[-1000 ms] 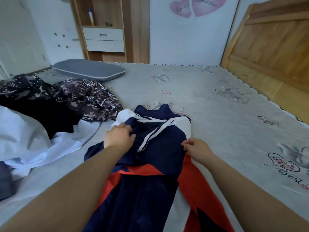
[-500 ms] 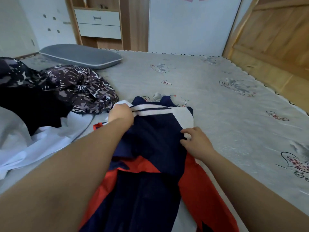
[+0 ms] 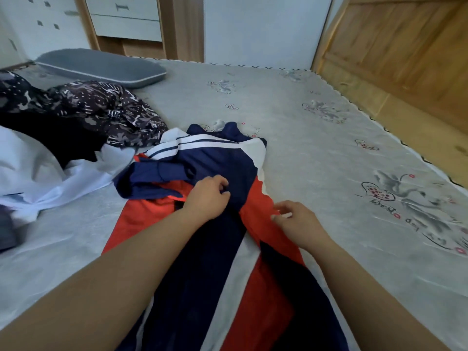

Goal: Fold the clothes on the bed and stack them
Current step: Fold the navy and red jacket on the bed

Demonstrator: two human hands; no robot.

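The navy, red and white sports jacket (image 3: 228, 236) lies flat on the bed (image 3: 316, 153), its long axis running straight away from the person: the hem end falls off the bottom of the view between the two forearms, and the collar end points toward the far wall. Both hands sit on it about midway along.

The right hand (image 3: 296, 221) rests at the jacket's right edge, on a red panel, its fingers loosely curled; whether it pinches the cloth or only touches it I cannot tell. The left hand (image 3: 209, 196), slightly farther up and nearer the centre line, has its fingers curled into the navy fabric and appears to pinch a fold of it.

Just beyond the left hand, a navy sleeve (image 3: 157, 177) is doubled across the body and bunched on the jacket's left side, not yet lying flat. Past it come the white shoulder stripes and the navy collar (image 3: 228, 129).

Judging from this, the sleeve needs smoothing, and the left hand is the nearer one for it; a lengthwise fold would then bring the near end up toward the collar.

Farther left, well apart from the jacket's body, a white garment (image 3: 50, 178), a dark patterned garment (image 3: 106, 110) and a grey pillow (image 3: 101, 65) lie on the bed, still unfolded.
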